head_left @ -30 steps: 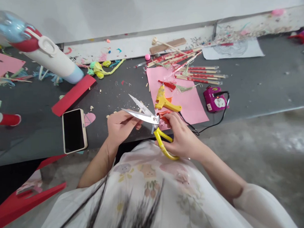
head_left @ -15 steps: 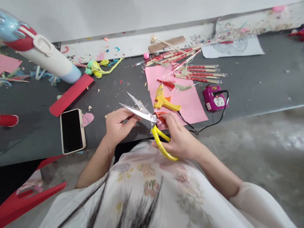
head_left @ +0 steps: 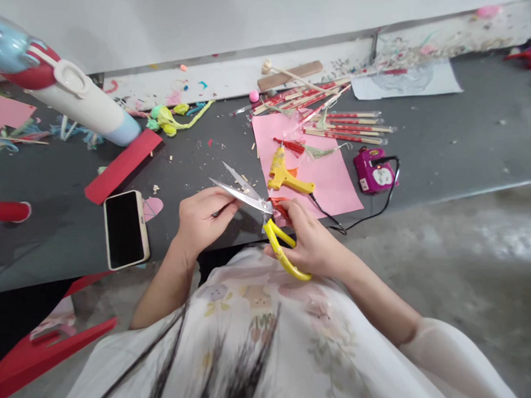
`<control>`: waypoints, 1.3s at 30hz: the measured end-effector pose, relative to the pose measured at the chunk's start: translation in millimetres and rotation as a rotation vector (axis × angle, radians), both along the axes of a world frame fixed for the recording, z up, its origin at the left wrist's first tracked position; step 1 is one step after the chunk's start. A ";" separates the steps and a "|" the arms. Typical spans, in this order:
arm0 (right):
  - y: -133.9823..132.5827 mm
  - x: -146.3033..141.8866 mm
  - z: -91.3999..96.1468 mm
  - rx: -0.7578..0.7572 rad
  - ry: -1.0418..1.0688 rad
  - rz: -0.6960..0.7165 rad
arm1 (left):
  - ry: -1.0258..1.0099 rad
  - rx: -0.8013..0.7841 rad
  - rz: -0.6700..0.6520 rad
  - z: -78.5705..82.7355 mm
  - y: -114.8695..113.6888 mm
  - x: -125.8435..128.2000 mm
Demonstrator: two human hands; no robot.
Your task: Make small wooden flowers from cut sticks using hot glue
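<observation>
Yellow-handled scissors [head_left: 265, 219] with their long steel blades spread apart sit over the near edge of the dark table [head_left: 445, 147]. My right hand [head_left: 310, 241] grips the yellow handles. My left hand [head_left: 204, 217] is curled just under the lower blade, its fingers pinched on something small that I cannot make out. A yellow glue gun [head_left: 286, 173] lies on a pink paper sheet [head_left: 331, 178] just beyond the scissors.
A phone [head_left: 125, 228] lies left of my left hand, next to a pink heart cut-out [head_left: 154, 207] and a red card strip [head_left: 122, 165]. A white bottle [head_left: 73, 96] lies at far left. Wrapped sticks [head_left: 346, 123] and a magenta plug box [head_left: 373, 174] sit beyond.
Both hands and the scissors have shifted slightly left and toward me; the blades stay apart and the grips are the same.
</observation>
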State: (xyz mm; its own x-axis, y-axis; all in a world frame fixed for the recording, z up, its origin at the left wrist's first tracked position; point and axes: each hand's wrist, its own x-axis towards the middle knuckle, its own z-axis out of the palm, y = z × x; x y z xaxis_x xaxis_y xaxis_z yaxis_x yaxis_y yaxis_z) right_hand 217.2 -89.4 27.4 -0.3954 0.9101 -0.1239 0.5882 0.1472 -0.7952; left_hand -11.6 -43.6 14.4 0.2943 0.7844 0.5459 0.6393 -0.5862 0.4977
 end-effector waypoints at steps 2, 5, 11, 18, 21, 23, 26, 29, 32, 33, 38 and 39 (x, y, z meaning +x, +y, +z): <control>-0.3 -2.0 -0.4 -0.048 0.002 -0.018 | -0.002 0.025 -0.026 1.4 0.6 0.8; -0.5 -6.2 -0.8 -0.104 -0.011 -0.077 | 0.005 0.043 -0.063 4.6 0.7 2.2; -0.3 -13.2 -1.3 -0.208 -0.077 -0.189 | 0.045 0.032 -0.099 6.2 1.1 3.3; 1.0 -14.7 2.4 -0.227 -0.172 -0.155 | 0.020 -0.037 -0.133 3.8 1.8 4.8; 1.9 -15.5 5.6 -0.249 -0.195 -0.137 | 0.012 -0.053 -0.145 5.1 2.3 5.0; 2.8 -16.3 7.5 -0.271 -0.203 -0.128 | 0.018 -0.070 -0.146 6.1 2.7 4.7; 4.4 -16.9 9.5 -0.283 -0.196 -0.117 | 0.018 -0.110 -0.148 6.3 2.8 3.6; 5.7 -16.6 9.6 -0.279 -0.195 -0.109 | 0.013 -0.122 -0.153 4.8 2.0 2.4; 6.5 -15.7 7.9 -0.251 -0.193 -0.105 | 0.012 -0.106 -0.156 3.5 1.0 2.1; 6.7 -15.4 7.1 -0.239 -0.191 -0.106 | 0.011 -0.099 -0.158 3.4 0.7 2.3; 6.3 -15.1 5.2 -0.217 -0.194 -0.120 | 0.042 -0.043 -0.171 5.2 -0.8 4.2; 6.0 -15.3 5.1 -0.211 -0.204 -0.125 | 0.053 -0.035 -0.169 5.4 -1.2 4.3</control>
